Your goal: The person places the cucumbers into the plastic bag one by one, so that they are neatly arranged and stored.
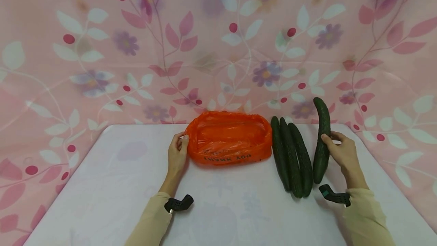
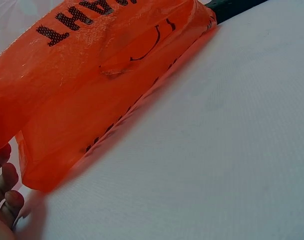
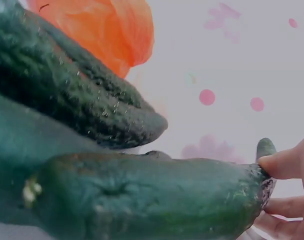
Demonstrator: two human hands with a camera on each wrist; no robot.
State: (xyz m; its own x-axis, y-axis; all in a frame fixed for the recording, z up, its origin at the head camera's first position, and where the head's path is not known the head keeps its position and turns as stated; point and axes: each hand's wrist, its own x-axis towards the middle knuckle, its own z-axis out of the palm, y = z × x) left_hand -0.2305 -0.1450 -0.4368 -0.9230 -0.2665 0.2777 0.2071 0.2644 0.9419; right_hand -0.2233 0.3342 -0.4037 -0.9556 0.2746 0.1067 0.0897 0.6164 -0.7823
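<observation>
The single cucumber point(image 1: 321, 158) sits between the right hand's point(image 1: 344, 155) thumb and fingers, its long axis running away from the person; leftward of that hand, past three cucumbers point(image 1: 294, 158), lies the orange bag point(image 1: 235, 159), edge pinched by the well-separated left hand point(image 1: 176, 156).

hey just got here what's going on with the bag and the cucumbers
A person's left hand holds the left edge of an orange plastic bag, whose mouth is open. Their right hand grips one cucumber, off to the right of the bag. Three more cucumbers lie side by side on the white table, between the bag and the one in hand.
</observation>
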